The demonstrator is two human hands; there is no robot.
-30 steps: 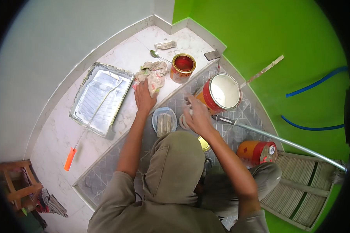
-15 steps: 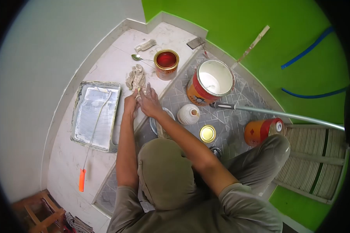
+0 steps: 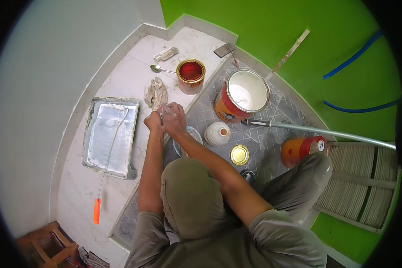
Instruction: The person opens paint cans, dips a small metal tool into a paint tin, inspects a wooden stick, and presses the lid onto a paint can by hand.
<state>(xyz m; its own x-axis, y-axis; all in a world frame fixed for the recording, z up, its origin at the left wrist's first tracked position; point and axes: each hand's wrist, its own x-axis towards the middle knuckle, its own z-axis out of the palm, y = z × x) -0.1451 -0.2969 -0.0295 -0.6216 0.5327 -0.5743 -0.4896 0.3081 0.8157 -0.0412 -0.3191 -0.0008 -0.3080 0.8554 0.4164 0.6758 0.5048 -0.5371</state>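
Observation:
My left hand [image 3: 153, 121] and my right hand [image 3: 173, 119] are pressed close together over the edge of the white marble-look step. Both have curled fingers, and what lies between them is too small and covered to make out. Just beyond the fingertips is a crumpled beige rag [image 3: 157, 91], its near end meeting the hands. Past it, a spoon [image 3: 157, 69] lies against an open tin of reddish-brown liquid [image 3: 190, 85]. To the left rests a paint tray [image 3: 114, 154] coated white, with an orange-handled roller frame [image 3: 97, 211] across it. A round pan [image 3: 193, 134] is partly hidden under my right forearm.
On the grey tiles stand a large open can of white paint [image 3: 223, 105], a ribbed white bottle [image 3: 217, 133], a gold lid [image 3: 240, 155] and an orange-red can [image 3: 295, 152] near my knee. A long metal pole [image 3: 335, 132] crosses at right. A wooden frame [image 3: 53, 250] is lower left.
My right hand's fingers, stretched forward before, are now curled in beside the left hand. Both hands have drawn slightly back from the rag. The view has shifted a little.

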